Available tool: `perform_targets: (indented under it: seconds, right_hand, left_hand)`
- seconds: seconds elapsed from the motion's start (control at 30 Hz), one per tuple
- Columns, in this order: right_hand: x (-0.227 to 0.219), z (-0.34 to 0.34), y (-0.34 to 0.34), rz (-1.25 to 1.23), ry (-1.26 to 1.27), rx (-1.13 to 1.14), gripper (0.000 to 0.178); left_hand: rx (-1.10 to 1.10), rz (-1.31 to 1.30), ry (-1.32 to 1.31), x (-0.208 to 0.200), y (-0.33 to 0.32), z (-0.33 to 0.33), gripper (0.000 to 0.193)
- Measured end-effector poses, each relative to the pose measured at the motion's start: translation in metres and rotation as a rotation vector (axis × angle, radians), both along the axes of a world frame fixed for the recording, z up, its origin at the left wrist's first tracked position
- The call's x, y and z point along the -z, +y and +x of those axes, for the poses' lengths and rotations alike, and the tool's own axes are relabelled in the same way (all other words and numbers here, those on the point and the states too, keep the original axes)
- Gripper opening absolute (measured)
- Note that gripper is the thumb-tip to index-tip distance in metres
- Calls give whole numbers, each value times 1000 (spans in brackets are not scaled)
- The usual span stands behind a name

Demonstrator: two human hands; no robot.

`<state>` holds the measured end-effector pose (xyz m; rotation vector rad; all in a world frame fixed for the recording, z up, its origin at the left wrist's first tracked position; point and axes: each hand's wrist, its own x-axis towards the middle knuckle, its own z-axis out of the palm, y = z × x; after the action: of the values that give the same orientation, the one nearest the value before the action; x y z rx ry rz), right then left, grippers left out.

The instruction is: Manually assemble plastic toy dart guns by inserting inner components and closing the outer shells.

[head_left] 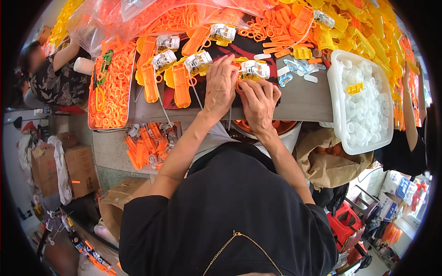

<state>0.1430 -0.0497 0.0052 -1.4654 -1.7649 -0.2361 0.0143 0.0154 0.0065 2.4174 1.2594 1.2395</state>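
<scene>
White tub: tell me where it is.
In the head view, the white tub sits to the right of the right hand, near the yellow parts.

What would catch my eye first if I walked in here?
Probably the colour: bright yellow plastic parts heaped at the far right, and orange rings filling a tray on the left. Next, the person's left hand and right hand, close together at a white-and-yellow piece mid-table. Then the white tub of small white caps at the right.
</scene>
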Motion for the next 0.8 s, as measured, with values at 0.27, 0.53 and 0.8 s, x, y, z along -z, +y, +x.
perform_targets:
  seconds: [0.27,0.53,0.8]
  right_hand:
    - [-2,3,1,-53,-94,-9,30]
    - [-8,10,-1,-68,-328,-141,43]
    - [0,0,-10,-92,122,-151,39]
  left_hand:
    - [11,14,-32,-2,7,-3,17]
    - [62,-163,-6,-12,23,-5,28]
    - [144,-189,38,-18,21,-16,46]
